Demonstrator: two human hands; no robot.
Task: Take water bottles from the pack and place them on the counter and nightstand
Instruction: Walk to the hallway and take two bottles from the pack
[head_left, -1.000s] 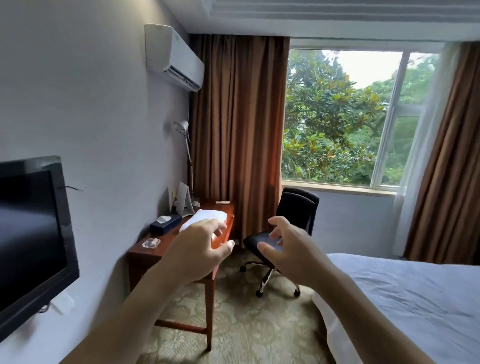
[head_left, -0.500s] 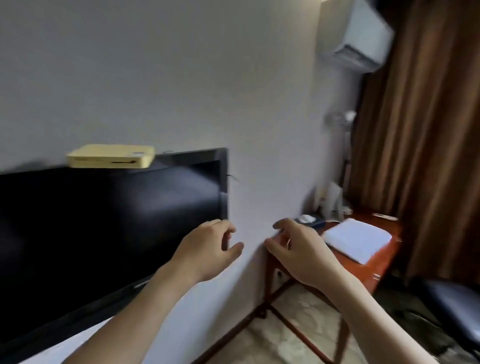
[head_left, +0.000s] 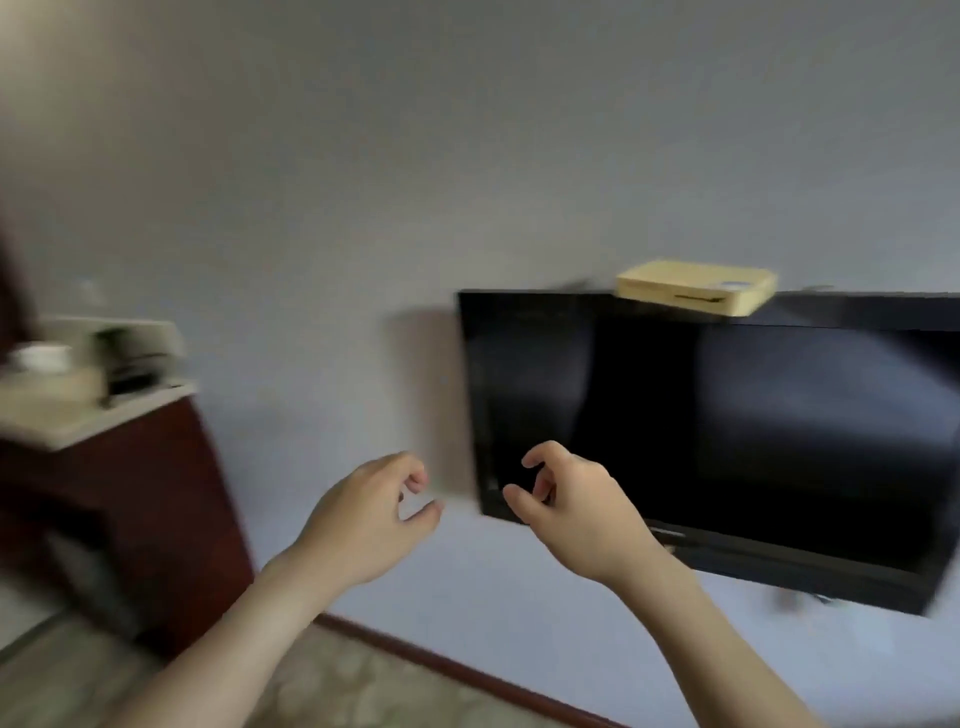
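No bottle and no pack can be made out anywhere in the view. The bench (head_left: 78, 423), a pale top on a dark red cabinet, stands well to the left of the left hand and slightly above it. Its top carries blurred things: a white cup-like shape (head_left: 39, 358) and a pale tray or board (head_left: 140, 338) behind it. What else lies there cannot be told through the blur.

The 2 hands are raised side by side in the middle of the view, near each other but apart. The left hand (head_left: 363, 514) is empty, its fingers loosely curled, thumb and forefinger parted, holding nothing. The right hand (head_left: 571, 506) is empty too, fingers half bent in the same loose curl, thumb stretched toward the left hand. Both forearms are bare and run down to the lower edge.

Behind the right hand hangs a black TV (head_left: 727, 431) on the wall (head_left: 467, 156), its screen dark. The TV's left edge lies just behind the right hand's fingertips and its body stretches away to the right of that hand. Above and to the right of the right hand a flat yellow box (head_left: 693, 293) sits on the TV's top edge. Below both hands a dark red skirting (head_left: 441, 665) runs along the foot of the wall, and under the forearms lies a patterned carpet (head_left: 337, 691).
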